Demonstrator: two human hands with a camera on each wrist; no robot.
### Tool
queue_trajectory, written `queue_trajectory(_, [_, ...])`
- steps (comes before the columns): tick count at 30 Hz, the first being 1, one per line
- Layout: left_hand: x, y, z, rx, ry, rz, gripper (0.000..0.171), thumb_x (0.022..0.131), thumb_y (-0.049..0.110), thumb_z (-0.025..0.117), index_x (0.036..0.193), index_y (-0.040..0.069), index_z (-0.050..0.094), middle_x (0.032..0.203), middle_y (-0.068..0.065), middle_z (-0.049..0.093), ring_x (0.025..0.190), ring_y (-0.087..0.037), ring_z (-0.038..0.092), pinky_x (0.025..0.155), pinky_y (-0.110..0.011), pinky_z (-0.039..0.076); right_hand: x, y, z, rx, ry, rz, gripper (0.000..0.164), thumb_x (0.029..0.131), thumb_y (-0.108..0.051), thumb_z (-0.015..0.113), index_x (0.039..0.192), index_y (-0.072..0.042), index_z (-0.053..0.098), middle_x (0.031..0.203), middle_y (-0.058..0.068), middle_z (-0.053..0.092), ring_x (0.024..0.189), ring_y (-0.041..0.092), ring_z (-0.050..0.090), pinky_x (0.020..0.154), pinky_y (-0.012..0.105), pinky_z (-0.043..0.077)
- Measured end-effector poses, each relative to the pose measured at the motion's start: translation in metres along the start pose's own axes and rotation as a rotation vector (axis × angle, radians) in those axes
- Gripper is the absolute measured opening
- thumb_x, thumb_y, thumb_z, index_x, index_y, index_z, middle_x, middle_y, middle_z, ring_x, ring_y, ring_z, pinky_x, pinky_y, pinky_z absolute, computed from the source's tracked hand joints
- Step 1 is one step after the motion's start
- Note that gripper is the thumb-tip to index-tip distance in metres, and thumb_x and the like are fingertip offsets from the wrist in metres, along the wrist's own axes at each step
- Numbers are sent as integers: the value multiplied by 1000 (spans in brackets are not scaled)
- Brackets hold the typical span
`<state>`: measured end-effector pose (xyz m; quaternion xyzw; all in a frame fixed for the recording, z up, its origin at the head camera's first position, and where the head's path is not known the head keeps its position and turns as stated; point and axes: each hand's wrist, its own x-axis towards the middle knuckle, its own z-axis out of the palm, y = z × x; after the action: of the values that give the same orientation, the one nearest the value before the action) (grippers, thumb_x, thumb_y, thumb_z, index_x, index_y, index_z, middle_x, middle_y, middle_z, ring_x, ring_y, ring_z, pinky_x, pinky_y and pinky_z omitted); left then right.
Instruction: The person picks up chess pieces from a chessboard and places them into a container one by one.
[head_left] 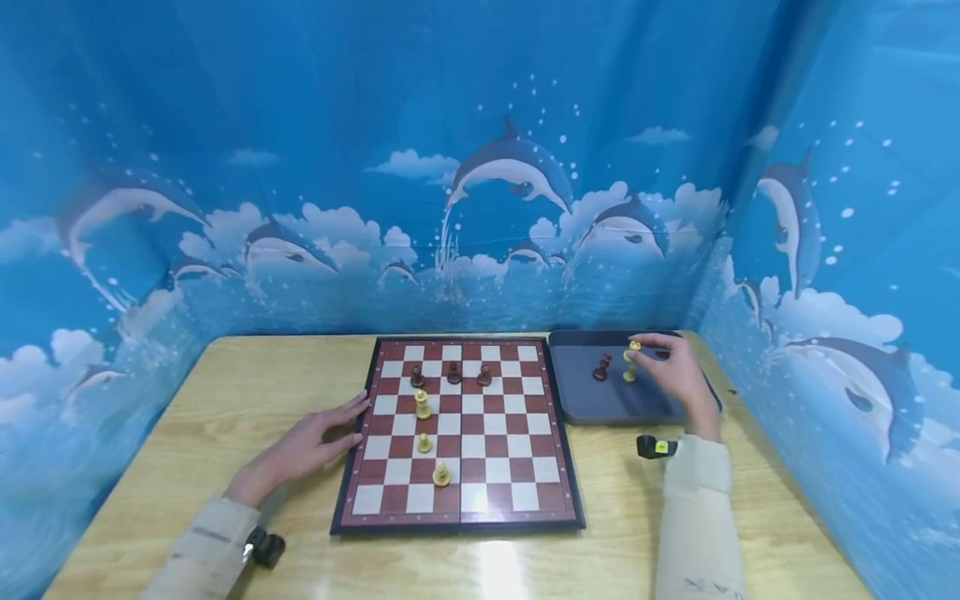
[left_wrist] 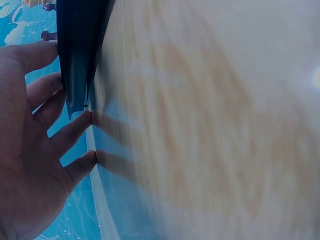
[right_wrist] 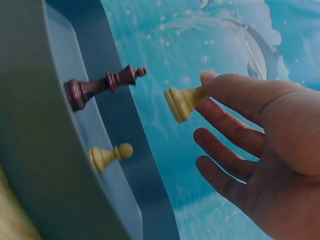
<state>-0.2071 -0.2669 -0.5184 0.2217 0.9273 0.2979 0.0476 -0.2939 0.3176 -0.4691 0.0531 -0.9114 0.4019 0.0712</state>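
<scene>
My right hand [head_left: 678, 375] pinches a cream chess piece [right_wrist: 182, 102] by its upper part, above the grey tray [head_left: 585, 407]. Its top is partly covered by fingers, so the kind is unclear. Below stand a dark brown king [right_wrist: 105, 87] and a cream pawn [right_wrist: 110, 156], both upright in the tray. My left hand [head_left: 311, 446] touches the left edge of the chessboard [head_left: 517, 467] with its fingers extended; in the left wrist view, fingertips meet the board's dark side [left_wrist: 80, 55].
Three dark pieces stand in a row on the board's far left half, one being a dark piece [head_left: 453, 372]. Nearer are a tall cream piece [head_left: 422, 405], a cream pawn [head_left: 424, 443] and another cream piece [head_left: 441, 475]. A dolphin-print curtain [head_left: 337, 167] surrounds the wooden table [head_left: 247, 375].
</scene>
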Motion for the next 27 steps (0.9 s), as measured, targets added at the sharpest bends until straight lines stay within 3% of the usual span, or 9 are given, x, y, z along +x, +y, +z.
queue_trajectory(14, [2,0,-1,10,2,23,62,103,39,58,155,9,41,164,-14,32,144,-47,37,115,-64,35,-6,24,-8,-17,60,21,33,99,-11,66,125,9,66,127,33,63,121,48,56,106,63,43])
queue_trajectory(27, [2,-2,0,5,-2,18,62,103,40,57,155,9,41,164,-14,32,144,-47,37,115,-65,34,-10,35,-7,-34,54,51,34,99,-10,65,126,10,65,123,32,66,115,46,59,96,57,50])
